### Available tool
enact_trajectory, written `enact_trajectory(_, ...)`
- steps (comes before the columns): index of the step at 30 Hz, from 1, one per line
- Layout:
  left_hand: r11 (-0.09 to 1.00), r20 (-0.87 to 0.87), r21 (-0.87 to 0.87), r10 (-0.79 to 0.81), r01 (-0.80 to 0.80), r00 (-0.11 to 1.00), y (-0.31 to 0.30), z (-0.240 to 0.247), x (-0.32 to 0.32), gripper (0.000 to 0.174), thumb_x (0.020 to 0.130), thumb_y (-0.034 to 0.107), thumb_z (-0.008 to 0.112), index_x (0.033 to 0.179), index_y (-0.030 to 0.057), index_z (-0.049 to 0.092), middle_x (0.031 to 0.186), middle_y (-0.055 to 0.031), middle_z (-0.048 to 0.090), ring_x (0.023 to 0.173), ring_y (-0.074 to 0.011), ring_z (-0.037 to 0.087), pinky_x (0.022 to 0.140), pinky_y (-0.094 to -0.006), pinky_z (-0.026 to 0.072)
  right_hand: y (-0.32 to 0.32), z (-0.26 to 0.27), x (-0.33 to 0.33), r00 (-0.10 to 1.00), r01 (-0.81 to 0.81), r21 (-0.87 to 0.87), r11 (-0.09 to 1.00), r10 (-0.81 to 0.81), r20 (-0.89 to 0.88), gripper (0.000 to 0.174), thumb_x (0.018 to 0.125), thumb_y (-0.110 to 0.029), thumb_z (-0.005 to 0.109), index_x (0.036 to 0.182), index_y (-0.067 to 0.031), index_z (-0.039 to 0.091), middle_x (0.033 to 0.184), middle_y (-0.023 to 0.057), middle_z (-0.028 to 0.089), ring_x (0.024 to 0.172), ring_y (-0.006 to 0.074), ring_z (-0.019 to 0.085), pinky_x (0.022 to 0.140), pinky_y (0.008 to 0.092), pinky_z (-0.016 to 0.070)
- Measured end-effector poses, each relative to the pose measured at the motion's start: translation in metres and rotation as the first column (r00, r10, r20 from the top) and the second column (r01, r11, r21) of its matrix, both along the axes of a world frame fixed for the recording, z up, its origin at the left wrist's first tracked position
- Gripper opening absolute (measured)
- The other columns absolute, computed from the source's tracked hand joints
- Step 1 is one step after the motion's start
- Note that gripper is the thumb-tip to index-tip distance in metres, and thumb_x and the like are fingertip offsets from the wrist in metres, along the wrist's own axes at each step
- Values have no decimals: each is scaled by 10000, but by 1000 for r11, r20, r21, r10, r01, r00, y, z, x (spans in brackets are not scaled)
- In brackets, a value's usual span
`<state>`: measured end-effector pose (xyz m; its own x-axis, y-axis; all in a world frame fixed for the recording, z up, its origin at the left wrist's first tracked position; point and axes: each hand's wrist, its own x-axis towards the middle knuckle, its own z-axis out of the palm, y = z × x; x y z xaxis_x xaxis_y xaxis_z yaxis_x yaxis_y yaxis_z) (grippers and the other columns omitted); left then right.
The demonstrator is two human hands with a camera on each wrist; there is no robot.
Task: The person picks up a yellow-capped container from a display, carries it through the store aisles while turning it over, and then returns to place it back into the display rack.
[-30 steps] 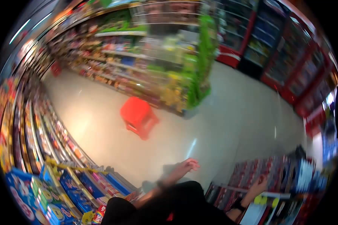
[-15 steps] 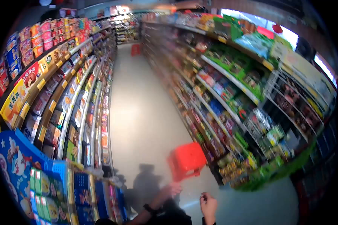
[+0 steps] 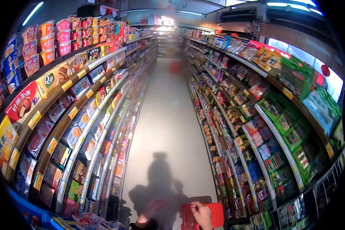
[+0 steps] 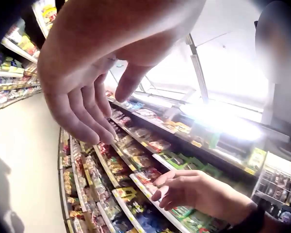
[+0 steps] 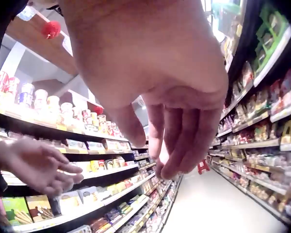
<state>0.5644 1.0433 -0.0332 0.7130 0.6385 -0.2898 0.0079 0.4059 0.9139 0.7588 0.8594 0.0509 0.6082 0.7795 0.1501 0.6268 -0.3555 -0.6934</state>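
My left hand (image 3: 151, 209) hangs low in front of me with relaxed, slightly bent fingers and nothing in it. The left wrist view shows its fingers (image 4: 89, 109) drooping loosely. Beside it on the right, my right hand (image 3: 202, 215) overlaps the red plastic stool (image 3: 216, 215) in the head view. In the right wrist view its fingers (image 5: 182, 138) hang loosely curled around nothing. Both hands are apart from the shelves.
A left shelf holds boxed pies (image 3: 23, 100) and stacked cup noodles (image 3: 47, 42). The right shelf carries packaged snacks (image 3: 243, 143). Between them runs the pale aisle floor (image 3: 166, 115), with another red stool (image 3: 174, 67) far down it. A wire rack (image 3: 329, 184) stands near right.
The view has swung round to face straight down the aisle. The near red stool now lies at the bottom, under the right hand in view. Both hands stay without anything in them.
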Motion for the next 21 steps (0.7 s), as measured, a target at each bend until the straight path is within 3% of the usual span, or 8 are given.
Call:
enact_trajectory(2, 997, -13, -17, 78, -78, 997, 44, -41, 12, 233, 1061, 140, 526, 1239, 25, 622, 1170, -157, 740, 1024, -204, 717, 870, -312, 563, 56, -10, 26, 998, -59, 108, 992, 55, 42, 321, 1019, -302, 560, 1108, -49, 736, 844, 251, 700, 732, 406, 692, 657, 499, 533)
enact_trajectory(3, 994, -29, -23, 110, -110, 994, 67, -42, 19, 233, 1058, 143, 531, 1234, 23, 625, 1165, -153, 741, 1020, -205, 717, 864, -308, 563, 83, -5, 37, 997, -62, -51, 997, 60, -50, 282, 995, -254, 603, 1118, -44, 745, 872, 239, 714, 787, 380, 704, 713, 457, 558)
enact_trajectory(7, 988, -15, -51, 142, -143, 990, 168, -46, 53, 257, 1041, 154, 560, 1243, 28, 656, 1064, -60, 731, 924, -134, 665, 809, -283, 519, 200, -33, 73, 995, -44, -18, 999, 42, -94, 182, 921, -207, 699, 1057, -94, 740, 873, 116, 751, 729, 281, 729, 686, 375, 572)
enact_trajectory(14, 991, 61, 60, 114, -118, 992, 357, 0, 154, 279, 1054, 174, 541, 1257, 7, 635, 1163, -105, 717, 1045, -194, 685, 925, -320, 537, 369, -56, 128, 984, -177, 23, 984, 177, 1, 176, 936, -191, 679, 1083, -106, 726, 889, 91, 752, 747, 239, 734, 688, 366, 579)
enact_trajectory(16, 994, 35, 63, 83, -85, 996, 395, -5, 176, 272, 1066, 182, 529, 1256, 15, 629, 1154, -113, 724, 1028, -203, 699, 927, -326, 542, 411, -25, 143, 978, -207, -95, 974, 204, -49, 173, 944, -206, 674, 1092, -134, 726, 903, 66, 756, 763, 230, 739, 669, 348, 567)
enact_trajectory(18, 994, 81, 101, 33, -41, 996, 444, -3, 206, 272, 1066, 180, 527, 1265, 23, 626, 1155, -109, 721, 1022, -205, 703, 925, -335, 545, 450, -30, 166, 976, -210, -127, 969, 200, -92, 194, 942, -224, 677, 1108, -137, 729, 903, 56, 759, 767, 227, 740, 680, 348, 571)
enact_trajectory(19, 962, 9, 268, -62, 57, 998, 474, -23, 224, 269, 1074, 189, 517, 1268, 34, 620, 1167, -108, 715, 1023, -212, 709, 913, -336, 548, 469, -34, 178, 978, -192, -136, 972, 178, -108, 199, 942, -231, 677, 1109, -138, 731, 901, 55, 760, 769, 228, 740, 684, 348, 572)
enact_trajectory(21, 964, -30, 228, -133, 137, 991, 519, -41, 254, 271, 1076, 197, 516, 1269, 36, 619, 1161, -105, 718, 1025, -210, 711, 909, -334, 549, 509, -48, 206, 981, -158, -151, 976, 138, -134, 209, 942, -245, 677, 1113, -140, 735, 897, 54, 761, 772, 230, 740, 694, 349, 576)
